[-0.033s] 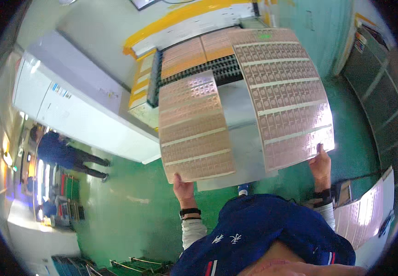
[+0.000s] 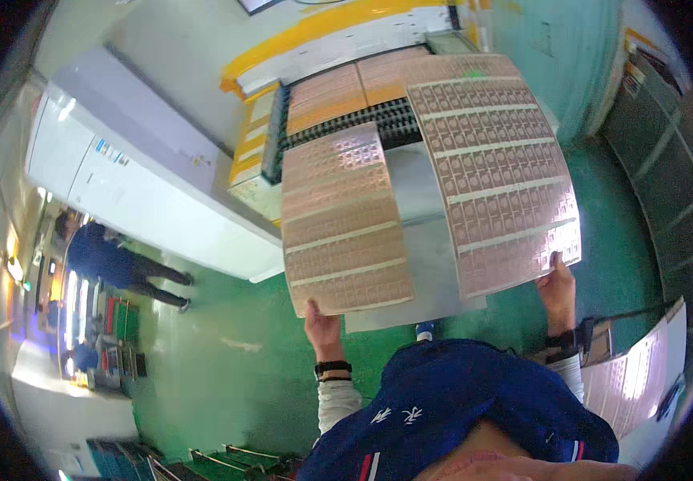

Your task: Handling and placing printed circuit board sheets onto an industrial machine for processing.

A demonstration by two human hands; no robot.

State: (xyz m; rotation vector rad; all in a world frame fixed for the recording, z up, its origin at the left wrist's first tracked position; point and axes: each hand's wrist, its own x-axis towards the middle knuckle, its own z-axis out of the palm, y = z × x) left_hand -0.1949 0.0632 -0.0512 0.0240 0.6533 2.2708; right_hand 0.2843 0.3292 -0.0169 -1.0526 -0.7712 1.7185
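Note:
A copper-coloured circuit-board panel [image 2: 346, 224] with rows of small repeated patterns is pinched at its near left corner by my left hand [image 2: 322, 327], thumb on top. My right hand [image 2: 556, 290] grips a second such panel [image 2: 495, 172] at its near right corner, thumb also on top. Both sheets are thin and slightly bowed, and they reach toward the machine. Between and beneath them shows a smooth grey surface [image 2: 426, 248]. Fingers under each panel are hidden. Beyond the sheets, more copper-coloured panels [image 2: 326, 98] lie by a row of black rollers [image 2: 394, 119].
A yellow-edged machine frame [image 2: 256, 144] surrounds the rollers. To the left stands a long white cabinet [image 2: 154, 192]. Farther left, a person in dark clothes [image 2: 114, 256] stands on the green floor [image 2: 218, 369]. Another patterned panel [image 2: 623, 373] rests at my lower right.
The machine and the left panel sit slightly farther right in the picture. Both hands keep the same hold on the panels.

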